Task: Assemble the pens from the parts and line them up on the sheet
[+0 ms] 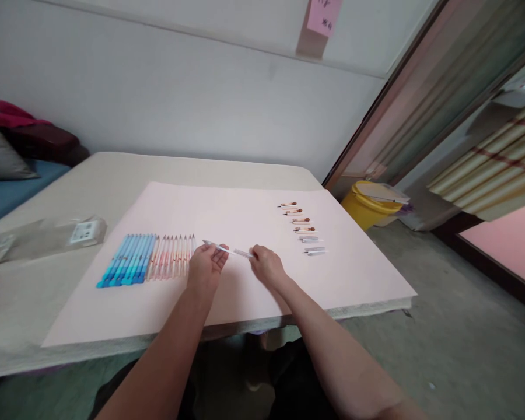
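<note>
My left hand [205, 267] is closed on a slim white pen [217, 247], its grey tip pointing up and left. Just to the right, my right hand [268, 265] pinches a pale, translucent piece like a pen cap [242, 253]. A small gap seems to separate the two pieces, held just above the pink sheet. Left of my hands lie a row of blue pens [129, 256] and a row of clear pens with pinkish marks [170, 258]. To the right, a column holds brown-topped pen pieces [301, 221] and pale grey ones [310, 240].
The large pink sheet [354, 274] covers much of the cream table [126, 166]. A clear plastic packet with a label [85, 232] rests at the left. Beyond the table's right side stands a yellow bucket [363, 207]. A white wall [201, 99] rises behind the table.
</note>
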The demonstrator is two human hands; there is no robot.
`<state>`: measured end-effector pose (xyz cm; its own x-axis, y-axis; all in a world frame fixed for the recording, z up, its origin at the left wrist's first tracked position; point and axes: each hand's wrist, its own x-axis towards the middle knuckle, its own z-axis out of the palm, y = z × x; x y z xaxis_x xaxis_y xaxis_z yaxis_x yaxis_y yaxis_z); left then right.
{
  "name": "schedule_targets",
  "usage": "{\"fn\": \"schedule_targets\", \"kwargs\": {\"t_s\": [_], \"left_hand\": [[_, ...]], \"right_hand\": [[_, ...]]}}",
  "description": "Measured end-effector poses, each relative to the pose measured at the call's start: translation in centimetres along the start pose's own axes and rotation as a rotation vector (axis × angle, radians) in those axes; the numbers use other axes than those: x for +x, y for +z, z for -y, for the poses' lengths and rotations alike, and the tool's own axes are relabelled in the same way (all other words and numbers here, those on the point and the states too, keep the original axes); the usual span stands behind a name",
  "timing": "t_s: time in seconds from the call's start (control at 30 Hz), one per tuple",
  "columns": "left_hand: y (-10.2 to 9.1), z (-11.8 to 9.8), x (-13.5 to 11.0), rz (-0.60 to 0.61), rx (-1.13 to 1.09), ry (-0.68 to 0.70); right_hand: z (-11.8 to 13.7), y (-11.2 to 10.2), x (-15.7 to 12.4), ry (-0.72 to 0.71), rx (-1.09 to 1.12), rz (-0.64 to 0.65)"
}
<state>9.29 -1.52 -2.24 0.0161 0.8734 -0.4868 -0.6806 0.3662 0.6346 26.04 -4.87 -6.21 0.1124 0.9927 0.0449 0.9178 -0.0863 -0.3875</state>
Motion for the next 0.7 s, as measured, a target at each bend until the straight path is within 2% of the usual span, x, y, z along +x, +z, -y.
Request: {"fn": "schedule_targets", "kwargs": {"t_s": [0.17, 0.27, 0.43, 0.7], "left_hand": [[-0.3, -0.6, 0.4, -0.047, -0.012, 0.06], [-0.3, -0.7, 0.5, -0.067, -0.011, 0.074], [-0.3, -0.7, 0.6, -0.082, -0.011, 0.087], [-0.4, -0.8, 0.7, -0.093, -0.007, 0.109]], "right_hand": [[0.3, -2.2, -0.7, -0.133, 0.326, -0.038], [0.8, -3.0, -1.2, -0.192, 0.447, -0.044], [1.3, -3.5, -1.6, -0.233, 0.48, -0.02], [1.5, -3.9, -1.9, -0.215, 0.456, -0.053]]}}
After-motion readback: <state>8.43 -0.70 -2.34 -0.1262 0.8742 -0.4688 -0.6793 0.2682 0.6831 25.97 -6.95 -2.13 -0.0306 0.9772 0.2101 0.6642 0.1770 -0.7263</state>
